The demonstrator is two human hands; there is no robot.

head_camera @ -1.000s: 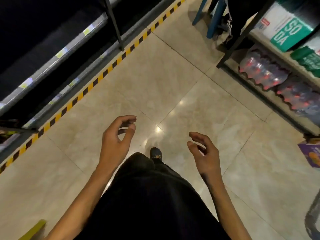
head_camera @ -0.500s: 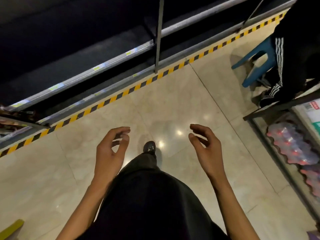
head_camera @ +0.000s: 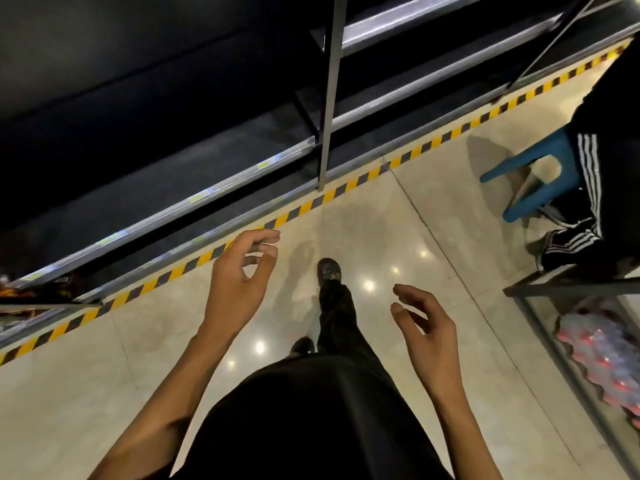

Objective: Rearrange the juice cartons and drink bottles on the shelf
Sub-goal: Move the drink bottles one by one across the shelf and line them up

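Observation:
My left hand (head_camera: 239, 285) hangs over the tiled floor with its fingers loosely curled and nothing in it. My right hand (head_camera: 427, 332) is lower and to the right, also loosely curled and holding nothing. A dark metal shelf unit (head_camera: 214, 192) runs diagonally across the upper left; its boards look bare and unlit. At the lower right, shrink-wrapped packs of drink bottles with red caps (head_camera: 602, 355) lie on the bottom board of another rack. No juice carton is in sight.
Yellow-and-black hazard tape (head_camera: 349, 185) marks the floor along the dark shelf. A grey upright post (head_camera: 329, 91) stands at the shelf front. A blue plastic stool (head_camera: 533, 174) and another person's black striped trouser leg (head_camera: 588, 188) are at the right. My shoe (head_camera: 329, 270) is stepping forward.
The view has swung left toward the dark shelf; the right rack slid to the frame edge. My left hand has risen toward the hazard tape. Both hands stay loosely curled, holding nothing.

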